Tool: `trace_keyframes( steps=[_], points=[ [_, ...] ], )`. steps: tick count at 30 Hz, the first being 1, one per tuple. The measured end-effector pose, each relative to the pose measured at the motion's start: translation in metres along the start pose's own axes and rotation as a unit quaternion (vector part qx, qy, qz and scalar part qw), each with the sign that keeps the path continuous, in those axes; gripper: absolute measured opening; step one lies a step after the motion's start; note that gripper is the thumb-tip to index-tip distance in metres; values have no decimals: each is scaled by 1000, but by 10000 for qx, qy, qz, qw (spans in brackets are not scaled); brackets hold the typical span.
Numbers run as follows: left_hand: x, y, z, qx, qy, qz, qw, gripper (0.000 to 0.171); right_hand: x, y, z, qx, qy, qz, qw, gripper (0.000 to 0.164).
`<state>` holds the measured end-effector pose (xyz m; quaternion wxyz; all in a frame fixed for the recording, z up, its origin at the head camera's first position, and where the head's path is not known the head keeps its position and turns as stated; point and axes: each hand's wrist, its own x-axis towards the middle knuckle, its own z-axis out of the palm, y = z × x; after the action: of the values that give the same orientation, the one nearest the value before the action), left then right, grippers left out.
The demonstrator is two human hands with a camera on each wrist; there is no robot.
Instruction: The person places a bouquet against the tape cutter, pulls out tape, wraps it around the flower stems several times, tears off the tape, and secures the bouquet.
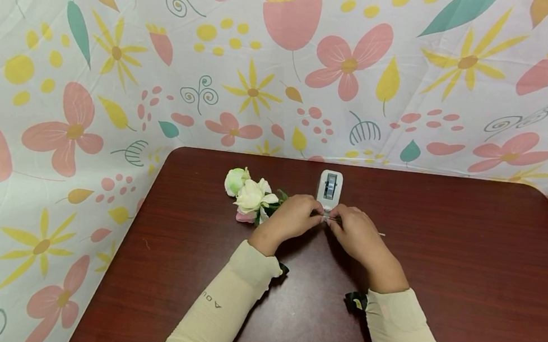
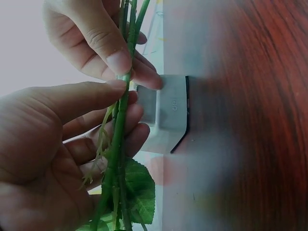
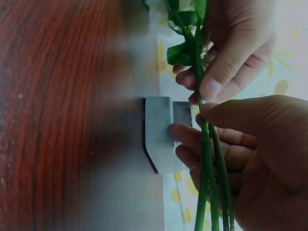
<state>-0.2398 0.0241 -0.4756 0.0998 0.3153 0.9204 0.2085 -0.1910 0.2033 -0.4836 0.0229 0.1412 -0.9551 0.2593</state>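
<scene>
My left hand (image 1: pixel 291 217) and right hand (image 1: pixel 357 234) meet at mid-table, thumbs close together, both pinching a bundle of green stems (image 2: pixel 120 115). At the left end of the bundle are artificial flowers (image 1: pixel 252 195), cream, pale green and pink, beyond my left hand. Bare stem ends (image 3: pixel 207 192) run out past my right palm. Between the thumbs, a small glossy, clear patch shows around the stems. A white tape dispenser (image 1: pixel 328 202) with a roll of clear tape stands just behind the fingertips. Green leaves (image 2: pixel 137 190) hang beside my left palm.
The dark red-brown wooden table (image 1: pixel 472 261) reaches back to a white fabric backdrop (image 1: pixel 277 53) with printed flowers. Black wrist-worn devices show at both cuffs, the right one (image 1: pixel 355 301) above the tabletop.
</scene>
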Motion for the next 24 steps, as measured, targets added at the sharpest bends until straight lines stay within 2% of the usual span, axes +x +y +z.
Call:
trace_keyframes(
  steps=[9,24],
  points=[
    [0,2,-2,111,127,-6,9999,18,-1,-1,0,3,59,-12,10000,11],
    [-2,6,-2,330,294,-153,9989,8,-2,-1,0,164,86,195,9996,14]
  ],
)
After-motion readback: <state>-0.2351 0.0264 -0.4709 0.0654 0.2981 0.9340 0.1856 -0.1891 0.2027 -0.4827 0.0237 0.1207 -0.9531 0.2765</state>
